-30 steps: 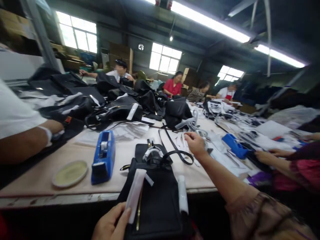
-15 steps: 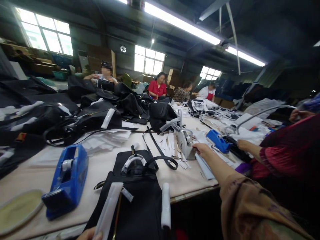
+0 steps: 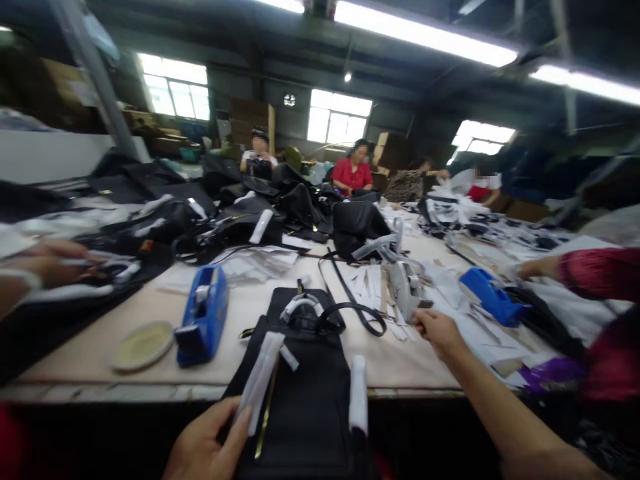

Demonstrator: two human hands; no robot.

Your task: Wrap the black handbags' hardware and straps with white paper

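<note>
We see a long pale table and, on its far side, 4 people at work. A big heap of black bags covers the far left part of the table.

At the near edge, in the middle, lies the black bag that we handle; its top is on the table and its lower part hangs toward us. It has a gold zipper, and its strap makes a loop to the right.

To the left of this bag stands a blue tape holder, with a round yellowish disc just beside it. Farther right there are 1 grey tape holder and 1 more blue holder.

Our left hand is clamped on the white wrap at the left side of the bag, thumb against fingers. Our right hand is stretched out at the near end of the grey tape holder. Its fingers are bent, but we cannot tell if they pinch some tape.

The smallest thing is a short white tab beside the wrap.
</note>
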